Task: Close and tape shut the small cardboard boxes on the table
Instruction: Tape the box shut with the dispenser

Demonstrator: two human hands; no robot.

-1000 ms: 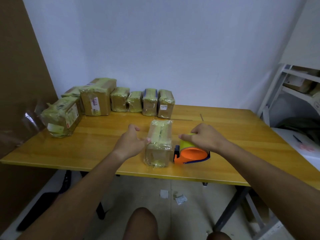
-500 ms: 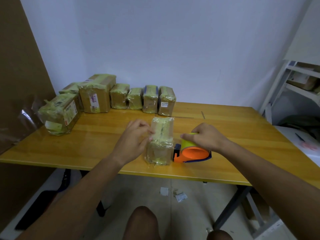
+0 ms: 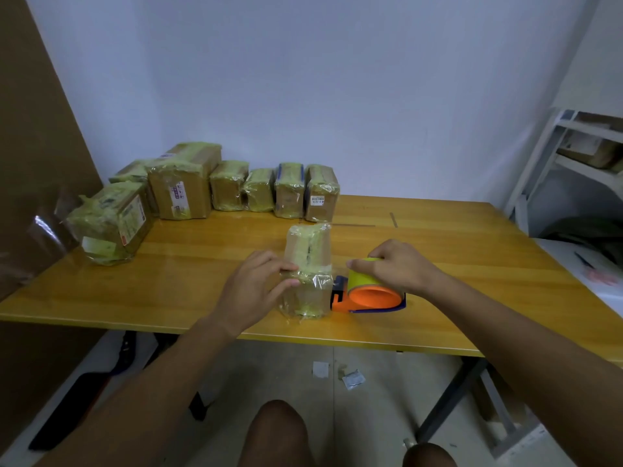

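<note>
A small cardboard box (image 3: 308, 251), wrapped in yellowish clear tape, lies lengthwise near the front edge of the wooden table (image 3: 455, 281). My left hand (image 3: 258, 288) is at its left side, thumb and fingers pinching the tape across the box's near end. Directly right of the box sits an orange and blue tape dispenser (image 3: 369, 296) with a yellow-green roll. My right hand (image 3: 396, 269) grips the dispenser from above. A strip of clear tape runs from the dispenser onto the box.
Several taped boxes (image 3: 290, 190) stand in a row along the back left of the table, with a larger one (image 3: 183, 182) and another tilted box (image 3: 111, 222) at the left edge. A white shelf rack (image 3: 573, 156) stands at right. Paper scraps (image 3: 337, 374) lie on the floor.
My left hand has moved from the box's left side up onto the tape over its near end. The right hand and dispenser have barely moved.
</note>
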